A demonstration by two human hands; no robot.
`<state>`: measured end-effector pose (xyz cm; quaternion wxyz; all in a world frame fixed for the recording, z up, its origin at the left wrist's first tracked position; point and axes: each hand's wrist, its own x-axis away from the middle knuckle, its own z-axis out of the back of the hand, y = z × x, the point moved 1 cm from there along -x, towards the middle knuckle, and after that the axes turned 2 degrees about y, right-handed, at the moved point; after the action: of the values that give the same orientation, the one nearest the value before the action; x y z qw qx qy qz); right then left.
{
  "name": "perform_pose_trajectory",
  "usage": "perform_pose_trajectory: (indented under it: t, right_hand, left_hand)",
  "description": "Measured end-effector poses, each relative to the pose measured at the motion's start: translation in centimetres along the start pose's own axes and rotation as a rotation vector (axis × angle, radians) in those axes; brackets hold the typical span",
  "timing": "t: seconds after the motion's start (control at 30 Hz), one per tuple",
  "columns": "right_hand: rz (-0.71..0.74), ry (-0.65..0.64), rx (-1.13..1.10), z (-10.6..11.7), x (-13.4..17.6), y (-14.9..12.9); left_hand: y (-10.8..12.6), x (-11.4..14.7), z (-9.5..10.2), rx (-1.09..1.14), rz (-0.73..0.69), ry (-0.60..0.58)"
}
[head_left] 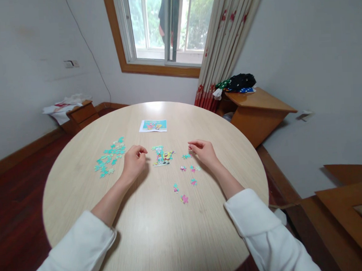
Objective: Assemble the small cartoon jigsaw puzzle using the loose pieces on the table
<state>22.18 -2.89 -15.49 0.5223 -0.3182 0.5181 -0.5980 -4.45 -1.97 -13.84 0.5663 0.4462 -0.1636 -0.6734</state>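
A partly joined jigsaw puzzle [162, 156] with cartoon figures lies flat at the middle of the round table. Just left of it, my left hand [134, 161] hovers with its fingers curled together; whether anything is between them is hidden. On the other side, my right hand [203, 151] has thumb and fingers pinched close above a teal puzzle piece [186, 156]; anything held there is too small to make out. Several loose pieces lie nearer to me, among them a pink piece [184, 199] and a pink-and-teal piece [193, 182].
A spread of teal puzzle pieces [109, 157] covers part of the table's left side. Beyond the puzzle lies a picture sheet [153, 125]. The round wooden table [153, 242] has a wooden cabinet [255, 111] with cloths on it behind its right edge.
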Motion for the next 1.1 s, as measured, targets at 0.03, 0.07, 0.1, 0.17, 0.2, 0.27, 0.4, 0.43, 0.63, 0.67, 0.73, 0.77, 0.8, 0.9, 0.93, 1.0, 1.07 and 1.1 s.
perform_pose_trajectory:
  t: [0.03,0.07,0.1,0.17,0.2,0.27,0.4,0.43,0.63,0.67,0.73,0.77,0.8,0.9,0.93,1.0,1.07,1.1]
  right_hand:
    - [0.064,-0.014,0.096,-0.2,0.2,-0.1]
    - [0.136,-0.041,0.194,-0.5,0.5,-0.3]
    - [0.208,-0.086,0.283,-0.9,0.8,-0.4]
    - [0.337,-0.215,0.443,-1.6,1.4,-0.9]
    - [0.381,-0.284,0.515,-2.0,1.6,-1.1]
    - [0.431,-0.392,0.623,-2.6,2.0,-1.4]
    - [0.418,-0.443,0.706,-2.7,2.1,-1.4]
    - [0.403,-0.431,0.707,-2.6,2.0,-1.4]
    - [0.348,-0.314,0.711,-1.7,1.4,-0.9]
    - [0.341,-0.294,0.712,-1.6,1.2,-0.8]
    - [0.331,-0.259,0.706,-1.5,0.9,-0.5]
    - [0.330,-0.244,0.697,-1.5,0.8,-0.3]
    - [0.332,-0.229,0.687,-1.5,0.6,-0.1]
    - [0.355,-0.200,0.656,-1.7,0.3,0.2]
    - [0.362,-0.200,0.651,-1.7,0.3,0.3]
    - [0.356,-0.201,0.649,-1.8,0.2,0.3]
    - [0.331,-0.194,0.654,-1.8,0.1,0.4]
    - [0.319,-0.189,0.659,-1.8,0.1,0.4]
  left_hand:
    - [-0.1,0.0,0.0,-0.002,-0.001,-0.002]
    - [-0.1,0.0,-0.1,-0.003,-0.004,-0.003]
    - [-0.2,0.0,-0.1,-0.004,-0.008,-0.002]
    - [-0.4,0.0,-0.2,-0.003,-0.014,-0.004]
    - [-0.6,0.0,-0.3,-0.003,-0.015,-0.010]
    - [-0.7,0.0,-0.4,-0.001,-0.014,-0.031]
    - [-0.9,0.1,-0.5,0.004,-0.009,-0.060]
    - [-0.9,0.1,-0.5,0.008,-0.010,-0.061]
    - [-1.1,0.2,-0.5,0.029,-0.004,-0.053]
    - [-1.1,0.2,-0.5,0.032,-0.005,-0.055]
    - [-1.1,0.2,-0.5,0.033,-0.003,-0.062]
    - [-1.1,0.1,-0.5,0.030,0.002,-0.066]
    - [-1.1,0.1,-0.5,0.026,0.009,-0.072]
    - [-1.0,0.1,-0.5,0.016,0.025,-0.086]
    - [-1.0,0.1,-0.5,0.016,0.025,-0.088]
    - [-1.0,0.1,-0.6,0.017,0.015,-0.086]
    - [-1.1,0.1,-0.6,0.020,0.006,-0.082]
    - [-1.2,0.1,-0.6,0.021,0.004,-0.081]
